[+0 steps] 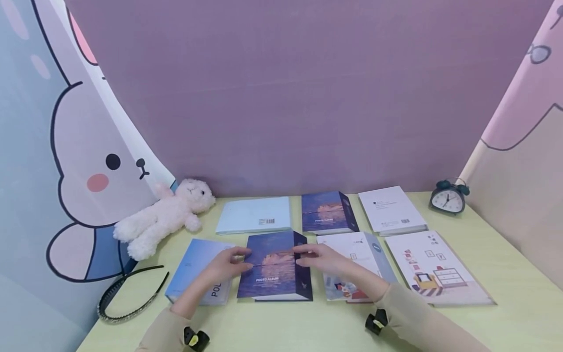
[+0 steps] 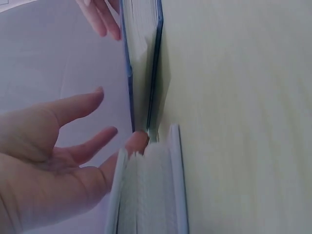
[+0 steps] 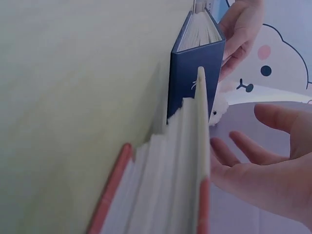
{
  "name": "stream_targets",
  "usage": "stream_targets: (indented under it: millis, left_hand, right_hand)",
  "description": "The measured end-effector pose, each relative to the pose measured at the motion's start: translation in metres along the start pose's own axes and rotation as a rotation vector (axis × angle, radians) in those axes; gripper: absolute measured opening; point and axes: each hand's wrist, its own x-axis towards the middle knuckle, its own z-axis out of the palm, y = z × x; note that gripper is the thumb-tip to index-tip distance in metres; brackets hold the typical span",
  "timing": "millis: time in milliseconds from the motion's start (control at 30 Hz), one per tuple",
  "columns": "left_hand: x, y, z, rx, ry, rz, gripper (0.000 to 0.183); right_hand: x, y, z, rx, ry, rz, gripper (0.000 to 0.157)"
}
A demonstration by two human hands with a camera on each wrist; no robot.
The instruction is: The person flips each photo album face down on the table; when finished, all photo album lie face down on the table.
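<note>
A dark blue photo album (image 1: 268,286) with a seascape cover lies in the front row of the table. My left hand (image 1: 224,266) is at its left edge, fingers spread and nearly straight. At its spine side my right hand (image 1: 323,258) reaches in, fingertips over the cover's right part; in the right wrist view those fingers (image 3: 258,156) are loosely extended. Neither hand is curled round the album. Under my left wrist lies a light blue album (image 1: 191,266) marked "POL". A white illustrated album (image 1: 338,242) lies under my right forearm.
Behind are a pale blue album (image 1: 250,215), a second seascape album (image 1: 323,210) and a white album (image 1: 387,208). An illustrated album (image 1: 440,278) lies front right. A plush toy (image 1: 162,220) and headband (image 1: 132,308) are left, an alarm clock (image 1: 447,199) back right.
</note>
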Motion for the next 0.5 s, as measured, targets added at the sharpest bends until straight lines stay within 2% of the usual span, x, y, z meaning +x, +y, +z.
stream_targets:
  millis: [167,367,500]
  left_hand:
    - [0.001,-0.003,-0.009,-0.091,0.025,0.062,0.044]
    - [-0.001,-0.007,-0.022,-0.117,0.027,0.191,0.046]
    - [-0.006,-0.012,-0.031,-0.123,0.058,0.224,0.046]
  right_hand:
    - [0.007,-0.009,0.0,0.03,0.025,-0.096,0.048]
    - [0.012,-0.022,0.0,-0.009,0.047,-0.15,0.051]
    - [0.016,-0.029,0.004,-0.017,0.044,-0.182,0.051]
